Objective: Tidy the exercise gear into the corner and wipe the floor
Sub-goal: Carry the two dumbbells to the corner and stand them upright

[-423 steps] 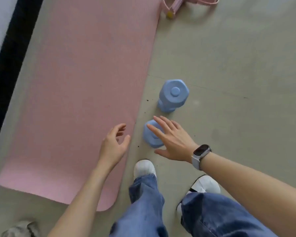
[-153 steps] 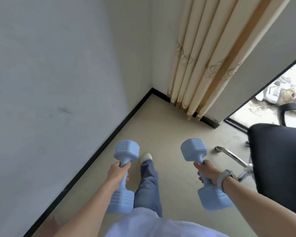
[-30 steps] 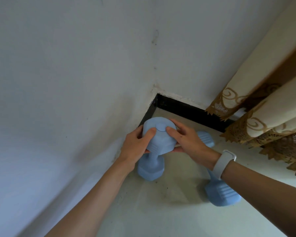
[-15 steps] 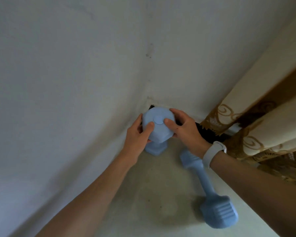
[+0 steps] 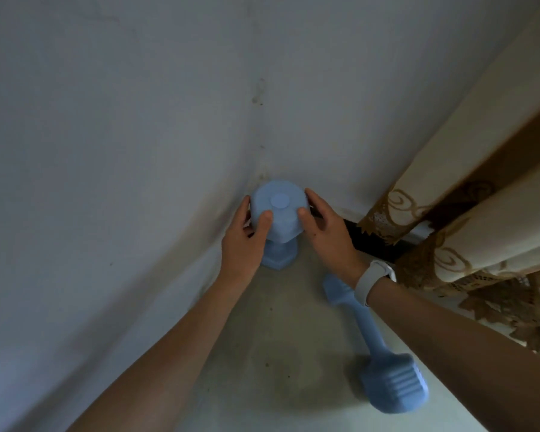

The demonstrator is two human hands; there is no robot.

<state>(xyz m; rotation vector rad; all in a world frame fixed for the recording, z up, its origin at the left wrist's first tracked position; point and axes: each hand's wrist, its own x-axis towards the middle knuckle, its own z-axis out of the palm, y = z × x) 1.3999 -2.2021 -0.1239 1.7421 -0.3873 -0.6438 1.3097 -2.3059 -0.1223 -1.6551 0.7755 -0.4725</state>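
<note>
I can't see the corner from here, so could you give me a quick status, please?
Both hands, left hand and right hand, grip upright dumbbell. Second dumbbell lies flat.

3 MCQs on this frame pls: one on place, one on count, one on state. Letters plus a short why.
1. Where does the upright dumbbell stand?
A. on a chair
B. in the wall corner
C. on a mat

2. How many blue dumbbells show?
A. one
B. two
C. three

3. How does the second dumbbell lie?
A. on its side on the floor
B. upright on its end
C. held in the air

Answers:
1. B, its lower end sits on the floor where the two walls meet.
2. B, one upright, one lying near the curtain.
3. A, it lies flat under the right forearm, and no hand touches it; the left hand and right hand both grip the upright one's top end.
</note>
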